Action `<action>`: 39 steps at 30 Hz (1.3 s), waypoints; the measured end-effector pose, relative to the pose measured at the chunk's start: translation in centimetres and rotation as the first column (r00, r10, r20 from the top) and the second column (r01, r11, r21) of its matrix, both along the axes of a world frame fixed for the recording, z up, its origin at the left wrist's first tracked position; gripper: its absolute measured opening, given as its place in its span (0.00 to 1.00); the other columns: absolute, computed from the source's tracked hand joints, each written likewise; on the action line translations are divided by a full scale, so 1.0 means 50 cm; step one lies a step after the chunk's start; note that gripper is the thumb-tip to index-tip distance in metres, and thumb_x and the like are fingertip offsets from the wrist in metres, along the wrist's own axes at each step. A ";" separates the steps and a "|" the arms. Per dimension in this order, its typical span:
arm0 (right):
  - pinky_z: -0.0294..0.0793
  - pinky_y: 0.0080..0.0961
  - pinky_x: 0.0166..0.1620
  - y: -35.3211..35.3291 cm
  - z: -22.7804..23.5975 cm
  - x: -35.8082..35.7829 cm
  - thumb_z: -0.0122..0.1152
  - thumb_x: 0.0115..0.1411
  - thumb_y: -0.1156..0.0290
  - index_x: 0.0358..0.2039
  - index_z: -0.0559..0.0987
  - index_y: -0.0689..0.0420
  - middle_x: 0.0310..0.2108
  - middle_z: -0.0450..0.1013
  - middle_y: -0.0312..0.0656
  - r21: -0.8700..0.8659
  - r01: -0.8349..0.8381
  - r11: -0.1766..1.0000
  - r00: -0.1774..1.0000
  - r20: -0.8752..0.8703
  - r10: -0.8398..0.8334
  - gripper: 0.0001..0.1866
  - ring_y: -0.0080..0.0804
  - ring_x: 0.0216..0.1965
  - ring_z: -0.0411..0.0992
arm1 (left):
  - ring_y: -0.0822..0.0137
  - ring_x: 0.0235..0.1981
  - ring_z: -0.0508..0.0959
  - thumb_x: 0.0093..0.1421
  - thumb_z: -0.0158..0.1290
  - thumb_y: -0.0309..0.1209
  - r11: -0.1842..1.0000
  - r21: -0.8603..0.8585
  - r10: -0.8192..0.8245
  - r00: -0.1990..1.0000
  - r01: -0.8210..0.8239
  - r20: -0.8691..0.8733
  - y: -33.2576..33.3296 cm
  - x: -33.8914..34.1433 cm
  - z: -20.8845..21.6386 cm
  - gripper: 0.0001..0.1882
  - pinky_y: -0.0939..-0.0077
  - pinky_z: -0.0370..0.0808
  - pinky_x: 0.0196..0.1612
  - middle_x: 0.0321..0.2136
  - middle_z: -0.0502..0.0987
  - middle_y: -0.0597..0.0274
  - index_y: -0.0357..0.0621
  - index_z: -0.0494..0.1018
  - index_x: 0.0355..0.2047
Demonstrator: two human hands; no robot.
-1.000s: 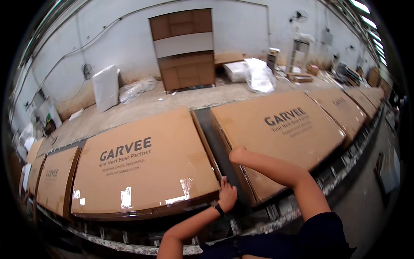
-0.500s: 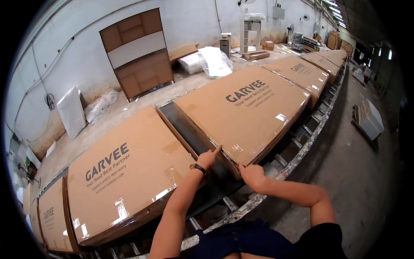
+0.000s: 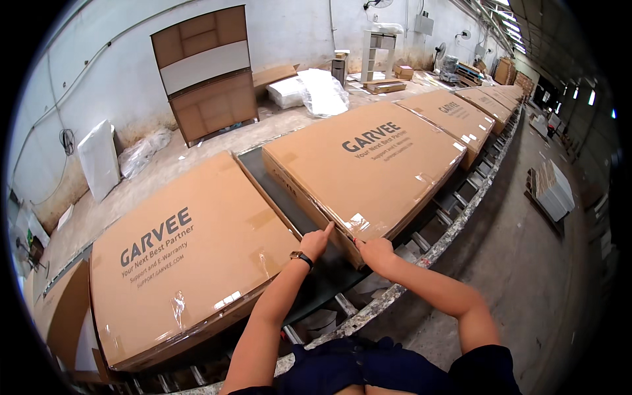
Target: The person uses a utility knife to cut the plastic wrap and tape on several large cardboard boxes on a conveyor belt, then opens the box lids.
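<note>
Factory floor with a roller conveyor [image 3: 421, 257] carrying large flat brown cardboard cartons. Both hands meet at the near corner of the long taped carton [image 3: 368, 164], whose long axis runs toward 1 o'clock. Left hand [image 3: 317, 242] points one finger onto the corner edge; right hand [image 3: 375, 252] pinches the clear tape there. A second identical carton [image 3: 191, 263] lies at 9 o'clock, dark printed lettering centred on each lid.

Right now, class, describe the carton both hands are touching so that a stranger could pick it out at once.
A row of flat brown cartons lies along the conveyor. The touched carton is second from the near end, right of the dark gap. Only it has the left hand and right hand at its near taped corner.
</note>
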State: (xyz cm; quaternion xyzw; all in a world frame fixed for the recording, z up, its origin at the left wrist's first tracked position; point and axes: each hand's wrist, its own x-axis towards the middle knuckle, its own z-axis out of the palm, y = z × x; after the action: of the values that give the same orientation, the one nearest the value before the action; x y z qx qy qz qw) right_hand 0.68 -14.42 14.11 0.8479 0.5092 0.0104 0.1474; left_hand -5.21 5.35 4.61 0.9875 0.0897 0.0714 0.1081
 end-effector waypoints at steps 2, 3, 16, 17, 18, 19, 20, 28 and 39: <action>0.73 0.31 0.23 -0.016 0.010 -0.021 0.45 0.59 0.71 0.49 0.70 0.51 0.21 0.75 0.39 -0.003 -0.007 1.000 1.000 0.009 0.007 0.17 0.37 0.24 0.76 | 0.52 0.26 0.78 0.54 0.41 0.23 1.000 0.003 0.025 1.000 -0.025 0.011 0.006 -0.001 0.001 0.28 0.59 0.74 0.27 0.23 0.76 0.52 0.52 0.57 0.57; 0.72 0.31 0.22 -0.033 0.014 -0.029 0.45 0.59 0.71 0.50 0.69 0.49 0.20 0.75 0.39 -0.045 -0.052 0.998 0.999 -0.003 0.052 0.17 0.37 0.23 0.76 | 0.52 0.27 0.77 0.54 0.39 0.23 0.999 0.011 0.043 0.999 -0.043 0.024 0.012 -0.005 0.001 0.24 0.59 0.73 0.27 0.23 0.76 0.51 0.50 0.60 0.54; 0.69 0.35 0.20 -0.357 -0.170 -0.082 0.54 0.55 0.66 0.56 0.65 0.41 0.22 0.71 0.42 0.136 0.004 0.991 0.995 -0.101 0.010 0.26 0.38 0.17 0.72 | 0.48 0.25 0.76 0.55 0.40 0.25 0.998 -0.055 0.029 0.999 -0.027 0.023 0.000 -0.012 -0.008 0.10 0.55 0.71 0.25 0.20 0.74 0.49 0.48 0.66 0.37; 0.69 0.36 0.21 -0.347 -0.132 -0.095 0.53 0.57 0.65 0.57 0.64 0.41 0.23 0.71 0.42 0.269 0.064 0.961 0.984 -0.176 -0.017 0.26 0.40 0.19 0.72 | 0.48 0.25 0.76 0.55 0.40 0.25 0.998 -0.059 0.015 1.000 -0.014 0.020 0.002 -0.009 0.003 0.10 0.55 0.71 0.25 0.20 0.75 0.48 0.48 0.66 0.37; 0.70 0.36 0.22 -0.332 -0.110 -0.097 0.51 0.58 0.65 0.58 0.63 0.41 0.24 0.70 0.42 0.398 0.132 0.908 0.969 -0.245 -0.033 0.25 0.43 0.20 0.72 | 0.48 0.25 0.76 0.55 0.40 0.25 0.998 -0.055 0.002 1.000 -0.001 0.024 0.010 0.001 0.013 0.10 0.55 0.71 0.25 0.20 0.75 0.48 0.48 0.66 0.37; 0.71 0.40 0.26 -0.325 -0.107 -0.102 0.53 0.58 0.66 0.58 0.62 0.41 0.28 0.69 0.42 0.453 0.193 0.870 0.942 -0.334 -0.035 0.27 0.47 0.22 0.71 | 0.48 0.24 0.76 0.55 0.40 0.26 0.999 -0.033 -0.001 1.000 0.001 0.010 0.012 0.002 0.014 0.10 0.54 0.70 0.25 0.21 0.75 0.49 0.48 0.66 0.37; 0.71 0.40 0.26 -0.316 -0.120 -0.105 0.53 0.58 0.66 0.58 0.62 0.41 0.28 0.69 0.42 0.454 0.196 0.869 0.939 -0.342 -0.033 0.27 0.47 0.22 0.71 | 0.48 0.24 0.76 0.55 0.40 0.26 1.000 -0.030 0.001 1.000 -0.001 0.001 0.013 -0.002 0.014 0.10 0.54 0.70 0.25 0.21 0.75 0.49 0.48 0.66 0.37; 0.72 0.44 0.32 -0.281 -0.328 -0.106 0.49 0.58 0.70 0.61 0.58 0.38 0.35 0.70 0.49 0.278 0.375 0.885 0.840 -0.506 -0.197 0.30 0.53 0.29 0.72 | 0.49 0.26 0.77 0.54 0.42 0.29 0.998 -0.012 0.057 0.993 -0.059 -0.105 0.024 -0.012 0.054 0.10 0.54 0.73 0.27 0.21 0.76 0.49 0.52 0.69 0.36; 0.73 0.31 0.31 -0.057 -0.042 0.149 0.50 0.59 0.76 0.57 0.63 0.54 0.35 0.71 0.49 0.846 0.111 0.521 0.813 -0.379 0.442 0.24 0.39 0.26 0.73 | 0.55 0.43 0.69 0.54 0.46 0.33 0.997 0.023 0.078 0.997 -0.078 0.022 0.101 0.053 0.027 0.12 0.48 0.66 0.46 0.37 0.69 0.56 0.60 0.74 0.38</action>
State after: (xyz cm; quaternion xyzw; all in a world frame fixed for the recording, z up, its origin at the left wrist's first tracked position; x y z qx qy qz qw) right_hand 8.15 -17.26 12.00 0.7200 0.5418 0.0225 -0.4330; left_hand -2.56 10.39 5.98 0.9836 0.1262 0.0873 0.0945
